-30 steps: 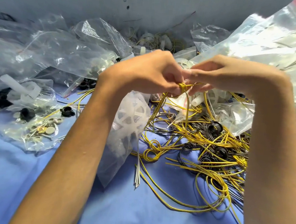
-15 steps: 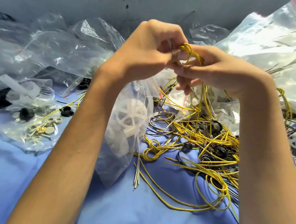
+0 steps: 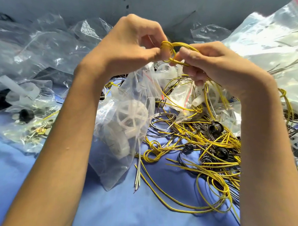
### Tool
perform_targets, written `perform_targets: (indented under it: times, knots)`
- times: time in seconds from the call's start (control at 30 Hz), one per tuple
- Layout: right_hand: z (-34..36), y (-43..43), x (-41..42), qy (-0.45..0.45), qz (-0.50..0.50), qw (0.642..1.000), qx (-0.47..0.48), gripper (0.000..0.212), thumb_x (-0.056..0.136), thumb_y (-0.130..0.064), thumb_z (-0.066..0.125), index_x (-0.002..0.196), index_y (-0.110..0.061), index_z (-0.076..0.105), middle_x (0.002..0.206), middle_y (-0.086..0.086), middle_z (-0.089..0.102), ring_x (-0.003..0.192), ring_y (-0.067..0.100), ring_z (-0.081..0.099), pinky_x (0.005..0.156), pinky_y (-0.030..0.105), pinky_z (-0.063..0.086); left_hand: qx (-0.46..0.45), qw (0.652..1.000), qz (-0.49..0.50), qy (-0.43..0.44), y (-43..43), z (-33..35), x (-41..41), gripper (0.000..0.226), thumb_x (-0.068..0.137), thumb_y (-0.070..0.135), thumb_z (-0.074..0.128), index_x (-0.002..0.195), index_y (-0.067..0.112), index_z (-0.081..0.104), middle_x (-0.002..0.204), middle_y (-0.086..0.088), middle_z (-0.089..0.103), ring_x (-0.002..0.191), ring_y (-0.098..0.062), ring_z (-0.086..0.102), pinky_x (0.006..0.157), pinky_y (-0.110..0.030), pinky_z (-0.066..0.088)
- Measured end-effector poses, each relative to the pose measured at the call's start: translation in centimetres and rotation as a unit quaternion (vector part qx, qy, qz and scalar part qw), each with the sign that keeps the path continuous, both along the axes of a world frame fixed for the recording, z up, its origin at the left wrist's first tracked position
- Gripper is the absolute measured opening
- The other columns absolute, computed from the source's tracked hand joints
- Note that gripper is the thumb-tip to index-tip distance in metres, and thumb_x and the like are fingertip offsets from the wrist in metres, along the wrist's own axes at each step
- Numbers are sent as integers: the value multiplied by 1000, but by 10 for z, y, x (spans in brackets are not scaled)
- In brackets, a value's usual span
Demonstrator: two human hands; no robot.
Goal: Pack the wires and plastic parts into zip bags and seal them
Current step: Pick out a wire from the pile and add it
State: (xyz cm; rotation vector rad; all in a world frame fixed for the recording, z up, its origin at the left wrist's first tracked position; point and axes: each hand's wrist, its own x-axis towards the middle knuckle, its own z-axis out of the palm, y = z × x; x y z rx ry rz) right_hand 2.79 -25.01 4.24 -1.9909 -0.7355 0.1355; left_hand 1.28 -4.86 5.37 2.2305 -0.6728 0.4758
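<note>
Yellow wire (image 3: 168, 47) is pinched at twelve o'clock between the left hand (image 3: 131, 47) and the right hand (image 3: 217, 68). Both hands are curled round a small coil of it, and strands are seen running from under the right hand down to the loose wire pile (image 3: 204, 137) at four o'clock on the blue cloth (image 3: 139, 208).

A snag is judged the main risk: if the coil is raised further, the tangled pile may be dragged along by those strands, and the coil may spring open if either pinch is eased. The zip bag (image 3: 122, 128) with the white plastic wheel (image 3: 132, 115) inside is seen at the centre, just below the left wrist, and could be tipped by a tugged strand.

Whether that bag is held by the left hand, or is sealed, cannot be told, since its top is hidden behind the palm. Most fingertips are covered. The large bag (image 3: 280, 42) at two o'clock is cut off by the frame edge, and the contents of the crumpled bags (image 3: 35, 53) at ten o'clock are lost in glare
</note>
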Motion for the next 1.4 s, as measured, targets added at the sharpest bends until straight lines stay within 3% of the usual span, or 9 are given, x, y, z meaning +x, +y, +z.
perform_targets:
  times: [0.07,0.2,0.57,0.77,0.87,1.0,1.13,1.27,1.4]
  knots:
    - [2,0,0,8,-10,1000,18,41,101,-35,41,100,-2,64,62,-5,39,55,10,29,51,17,34,-9,1000,9,-8,4,1,0,8,82,15,72,87,18,65,75,11,64,67,3,60,66,-17,49]
    - [5,-1,-1,19,-17,998,52,35,102,-35,38,89,-20,67,61,-7,41,54,11,31,50,17,36,-25,1000,15,-6,10,1,0,9,83,15,72,89,15,66,78,12,65,66,7,61,65,-12,48]
    - [8,-15,4,-73,-84,990,88,18,93,-14,59,95,-27,72,59,-11,61,52,5,35,46,14,25,4,999,7,38,15,-3,2,10,82,11,72,92,11,68,77,11,65,61,13,57,59,-2,40]
    - [6,-19,7,-120,-123,982,80,17,86,-18,63,87,-32,72,61,-12,67,56,7,37,50,17,27,77,990,35,117,19,-9,13,20,90,37,60,106,26,59,94,16,63,79,15,56,65,2,38]
    - [4,-24,9,-127,-139,980,67,17,86,-19,65,84,-34,73,63,-12,68,56,4,40,52,16,32,126,981,56,137,20,-15,17,29,92,48,49,101,26,64,88,20,62,82,12,55,67,-2,38]
    - [2,-24,11,-126,-150,980,38,17,87,-19,67,85,-34,73,64,-15,70,54,0,44,52,11,36,144,976,52,155,19,-20,19,37,96,42,46,88,12,66,77,5,64,75,-10,52,69,-25,37]
    - [2,-15,11,-120,-149,981,19,15,87,-20,67,89,-34,73,64,-14,70,54,-1,45,53,13,37,112,979,-3,168,23,-13,8,37,97,30,51,62,20,55,51,14,54,53,-4,39,54,-20,31]
    - [1,-2,9,-113,-111,987,-4,12,86,-21,68,89,-30,75,71,-7,73,57,3,45,57,18,40,97,982,-32,160,32,0,-5,34,84,41,56,61,16,57,51,10,50,59,-14,40,59,-29,27]
    - [3,10,6,-100,-37,994,-37,11,87,-22,68,93,-24,77,76,-3,74,59,4,45,56,17,39,62,986,-57,143,40,10,-14,36,78,41,60,57,13,57,53,1,43,57,-13,34,53,-24,25]
